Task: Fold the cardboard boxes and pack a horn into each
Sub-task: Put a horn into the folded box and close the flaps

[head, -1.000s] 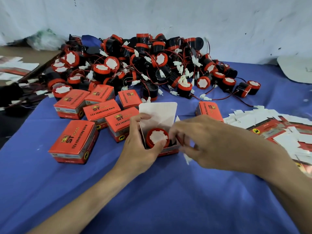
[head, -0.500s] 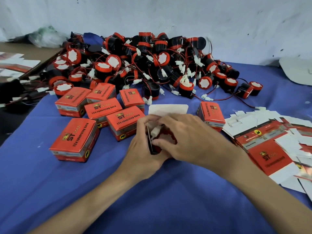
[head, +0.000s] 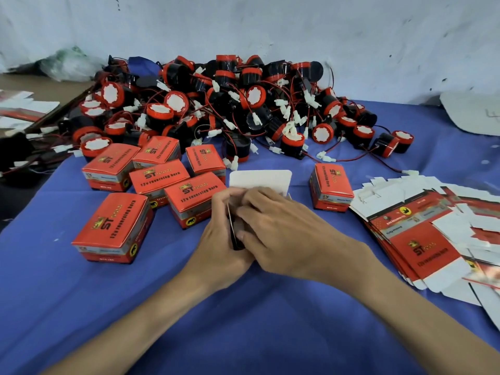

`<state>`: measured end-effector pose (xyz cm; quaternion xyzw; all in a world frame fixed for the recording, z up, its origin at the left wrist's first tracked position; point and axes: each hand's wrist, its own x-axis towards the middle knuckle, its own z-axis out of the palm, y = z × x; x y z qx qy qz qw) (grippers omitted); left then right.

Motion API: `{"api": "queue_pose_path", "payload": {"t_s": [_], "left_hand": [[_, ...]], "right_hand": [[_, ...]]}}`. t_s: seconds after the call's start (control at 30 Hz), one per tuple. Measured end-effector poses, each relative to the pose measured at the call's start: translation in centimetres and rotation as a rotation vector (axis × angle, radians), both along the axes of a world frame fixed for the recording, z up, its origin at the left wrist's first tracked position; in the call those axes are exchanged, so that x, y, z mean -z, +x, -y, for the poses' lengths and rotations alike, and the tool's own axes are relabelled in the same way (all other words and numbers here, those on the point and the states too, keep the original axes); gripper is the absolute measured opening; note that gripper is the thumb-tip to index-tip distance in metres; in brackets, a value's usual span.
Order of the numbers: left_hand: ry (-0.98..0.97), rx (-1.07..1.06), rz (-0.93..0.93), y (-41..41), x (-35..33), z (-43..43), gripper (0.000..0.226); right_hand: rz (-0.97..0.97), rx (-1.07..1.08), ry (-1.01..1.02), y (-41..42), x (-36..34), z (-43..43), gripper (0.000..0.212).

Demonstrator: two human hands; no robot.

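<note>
Left hand (head: 224,234) wrapped around the left side of an open box (head: 233,234), fingers curled over its far top edge, forearm reaching in from the lower left. Right hand (head: 284,234) laid over the mouth of the same box from the right, fingers bent down across the opening and thumb tip against the near edge, gripping it. Right forearm crossing in from the lower right corner. Box almost wholly covered by both hands, only a dark sliver of its side showing between them; contents hidden. White lid flap (head: 261,180) standing upright just behind the knuckles. Box resting on a blue cloth (head: 243,320) at the centre of the table. Seven closed boxes (head: 113,226), red with "12v reversing horn" lettering: six grouped just left of and behind the hands, one apart on the right. Farther back, a heap of loose horns (head: 216,104), black bodies with red rims, white faces, thin red wires and white plugs, piled against a pale wall (head: 270,28). Fanned stack of flat cartons (head: 422,239), unfolded, beside the right forearm near the right edge.
</note>
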<state>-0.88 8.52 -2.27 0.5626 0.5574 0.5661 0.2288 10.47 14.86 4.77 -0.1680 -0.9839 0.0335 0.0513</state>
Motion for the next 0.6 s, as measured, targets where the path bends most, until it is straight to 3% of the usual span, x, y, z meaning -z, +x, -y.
{"api": "queue_pose_path", "payload": {"t_s": [0.6], "left_hand": [[-0.082,0.070,0.011,-0.35,-0.33,0.16,0.074]], "right_hand": [[-0.037,-0.016,-0.042,0.11,-0.47,-0.72,0.024]]}}
